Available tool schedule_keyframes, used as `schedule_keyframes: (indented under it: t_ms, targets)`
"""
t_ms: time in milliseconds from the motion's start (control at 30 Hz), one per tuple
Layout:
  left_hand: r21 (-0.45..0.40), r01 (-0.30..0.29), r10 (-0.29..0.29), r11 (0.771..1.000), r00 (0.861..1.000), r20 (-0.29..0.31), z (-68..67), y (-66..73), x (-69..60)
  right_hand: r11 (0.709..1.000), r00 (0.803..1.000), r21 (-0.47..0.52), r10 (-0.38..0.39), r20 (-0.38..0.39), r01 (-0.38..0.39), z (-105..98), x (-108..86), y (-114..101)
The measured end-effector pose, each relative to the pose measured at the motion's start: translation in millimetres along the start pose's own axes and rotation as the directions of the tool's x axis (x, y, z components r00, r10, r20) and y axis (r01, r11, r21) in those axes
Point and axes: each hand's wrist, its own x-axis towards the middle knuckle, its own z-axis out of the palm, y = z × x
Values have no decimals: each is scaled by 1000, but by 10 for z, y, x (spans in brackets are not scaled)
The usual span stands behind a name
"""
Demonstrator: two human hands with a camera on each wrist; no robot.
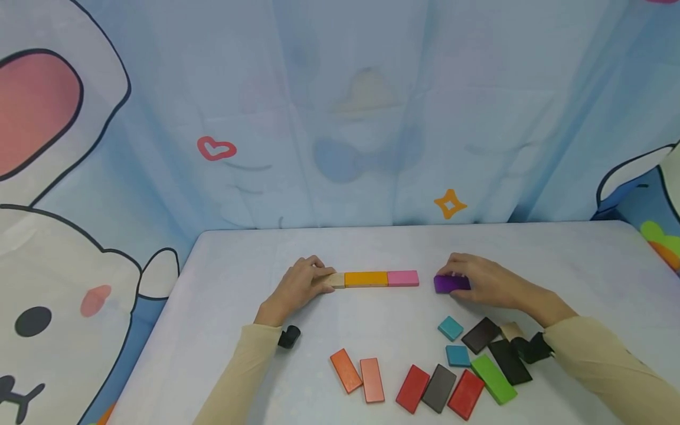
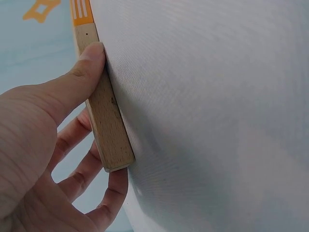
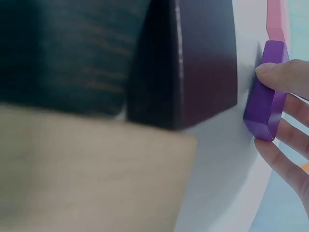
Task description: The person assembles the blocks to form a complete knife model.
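A row of blocks lies end to end on the table: a plain wooden block (image 2: pixel 112 123), a yellow-orange block (image 1: pixel 366 279) and a pink block (image 1: pixel 403 278). At the row's left end my left hand (image 1: pixel 298 287) holds the wooden block, thumb on the near side and fingers behind. My right hand (image 1: pixel 491 280) grips a purple block (image 3: pixel 267 99) between thumb and fingers. In the head view a short gap separates the purple block from the pink one. Whether the purple block touches the table I cannot tell.
Nearer me lie loose blocks: orange (image 1: pixel 346 370), salmon (image 1: pixel 372 380), red (image 1: pixel 412 389), grey (image 1: pixel 439 388), green (image 1: pixel 494 379), blue (image 1: pixel 450 328) and black (image 1: pixel 510 361). A plain wooden block (image 3: pixel 91 169) sits by my right wrist. Behind the white table (image 1: pixel 255 248) hangs a printed curtain (image 1: pixel 340 195).
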Motion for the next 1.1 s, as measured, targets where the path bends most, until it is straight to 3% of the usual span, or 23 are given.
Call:
schedule_keyframes:
  t_ms: [533, 1100]
  targets:
    - [-6, -1, 1, 1000, 1000, -2, -2, 2, 2, 1000, 1000, 1, -4, -12, 4, 73, 217, -85]
    - [-7, -4, 4, 1000, 1000, -14, 3, 7, 2, 1000, 1000, -18, -15, -12, 14, 94, 278, -137]
